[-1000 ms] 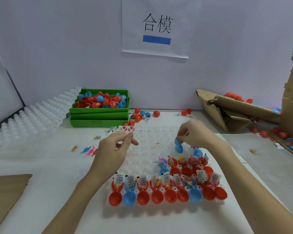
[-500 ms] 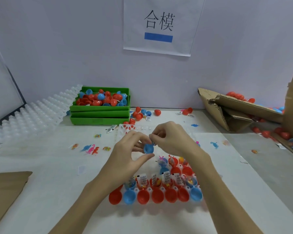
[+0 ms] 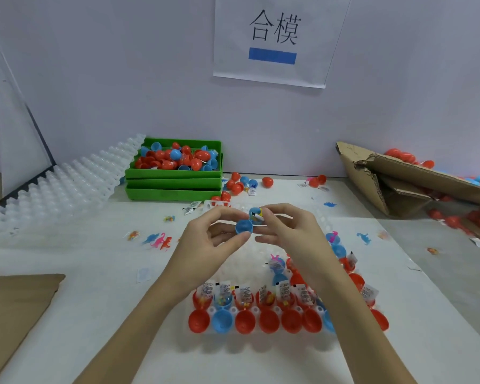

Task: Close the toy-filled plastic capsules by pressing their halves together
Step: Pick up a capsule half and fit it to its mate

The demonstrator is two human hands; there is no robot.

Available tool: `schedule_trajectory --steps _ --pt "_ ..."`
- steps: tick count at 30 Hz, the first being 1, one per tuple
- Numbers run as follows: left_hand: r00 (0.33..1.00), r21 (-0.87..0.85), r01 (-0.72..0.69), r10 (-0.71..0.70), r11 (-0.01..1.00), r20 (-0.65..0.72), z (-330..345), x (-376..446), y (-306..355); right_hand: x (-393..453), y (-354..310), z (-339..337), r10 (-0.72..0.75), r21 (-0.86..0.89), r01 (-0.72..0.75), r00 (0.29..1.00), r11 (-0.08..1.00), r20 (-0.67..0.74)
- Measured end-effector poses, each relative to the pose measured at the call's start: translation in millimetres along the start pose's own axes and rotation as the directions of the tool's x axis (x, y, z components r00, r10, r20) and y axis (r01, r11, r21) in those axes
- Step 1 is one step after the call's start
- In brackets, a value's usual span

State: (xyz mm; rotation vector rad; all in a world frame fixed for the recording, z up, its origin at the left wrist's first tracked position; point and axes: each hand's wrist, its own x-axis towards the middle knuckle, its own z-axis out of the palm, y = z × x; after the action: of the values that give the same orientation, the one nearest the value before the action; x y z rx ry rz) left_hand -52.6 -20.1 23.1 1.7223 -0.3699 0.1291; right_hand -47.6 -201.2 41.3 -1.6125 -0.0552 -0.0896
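Above the clear tray [image 3: 241,261], both hands hold one open blue capsule. My left hand [image 3: 214,242] pinches its empty blue half [image 3: 244,226] between thumb and fingers. My right hand [image 3: 288,231] pinches the other blue half [image 3: 255,213], which has a toy and a paper slip inside. The two halves touch at an angle and are not pressed together. On the tray's near rows sit several open red and blue capsules [image 3: 244,321] with toys and white slips [image 3: 225,288] in them.
Stacked green bins [image 3: 175,187] at the back hold red and blue capsules, with loose ones beside them. White trays [image 3: 58,189] lean at the left. A torn cardboard box [image 3: 399,184] lies at the right. Small plastic dinosaurs [image 3: 161,241] dot the table; brown cardboard [image 3: 14,306] lies near left.
My right hand lifted a blue capsule from the tray to the middle. My left hand came in and took hold of one half. Both hands now hold it slightly higher.
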Motion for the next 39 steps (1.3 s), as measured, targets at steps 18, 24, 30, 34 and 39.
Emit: schedule_trajectory --steps 18,24,30,34,39 --pt "0.991 0.157 -0.121 0.130 0.980 -0.044 4 -1 1 -5 7 5 -0.079 0.087 0.084 0.995 0.993 -0.058" --pt "0.978 0.199 -0.157 0.180 0.967 -0.102 6 0 -2 -6 9 7 -0.087 0.047 0.087 0.996 0.995 -0.006" --pt "0.962 0.168 -0.156 0.188 0.973 -0.199 8 -1 -4 -7 9 12 -0.107 0.013 0.107 0.994 0.994 -0.024" --pt "0.952 0.151 -0.171 0.202 0.974 -0.227 6 0 -3 -8 10 13 -0.101 0.095 0.103 0.994 0.990 -0.028" --pt "0.958 0.072 -0.089 0.106 0.993 -0.267 0 3 -5 -9 11 17 -0.159 0.073 0.160 0.987 0.984 -0.018"
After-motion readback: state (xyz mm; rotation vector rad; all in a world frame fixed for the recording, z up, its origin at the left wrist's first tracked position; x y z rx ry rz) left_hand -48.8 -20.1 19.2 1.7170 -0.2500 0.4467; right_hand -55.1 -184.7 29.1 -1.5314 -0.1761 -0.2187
